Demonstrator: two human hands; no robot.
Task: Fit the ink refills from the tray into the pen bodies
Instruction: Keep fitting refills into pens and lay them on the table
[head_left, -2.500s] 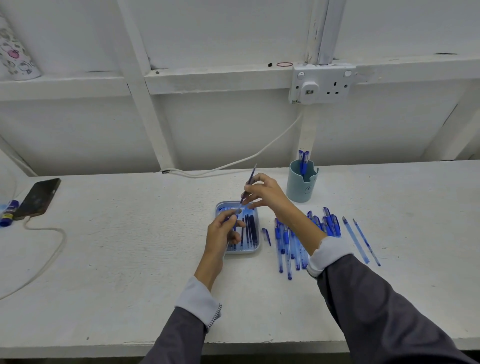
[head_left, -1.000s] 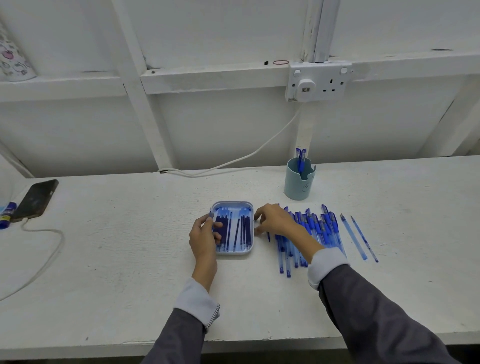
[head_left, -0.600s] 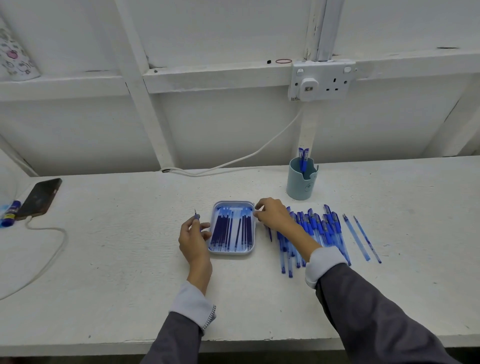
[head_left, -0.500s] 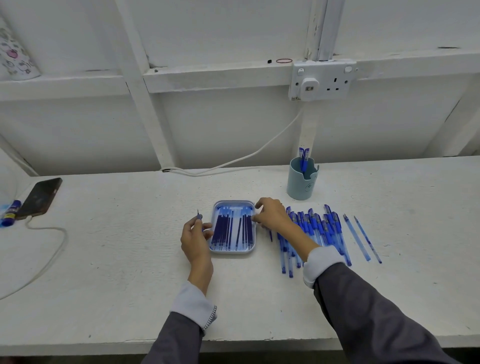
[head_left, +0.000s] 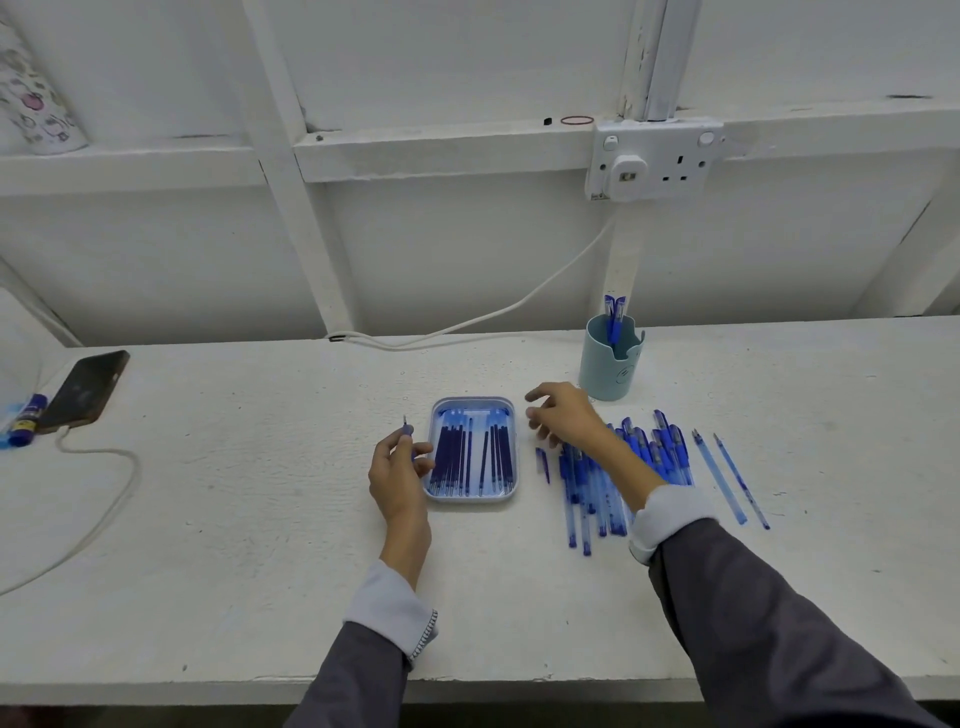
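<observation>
Tray (head_left: 470, 500) of ink refills (head_left: 457, 460) beside pen bodies (head_left: 667, 449) on desk (head_left: 260, 519)
Your left hand (head_left: 399, 470), just left of the tray, pinches one refill (head_left: 405, 430) in its fingers; your right hand (head_left: 563, 415) is between tray and pen bodies, fingers loosely spread, holding nothing

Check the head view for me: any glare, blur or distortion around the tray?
Head view: soft, even light, faint shadows, no harsh glare on the tray. Head view: the wide angle slants the wall beams and curves the table edges. Head view: the refill in the left hand reads thin but sharp; the right hand looks slightly soft.
</observation>
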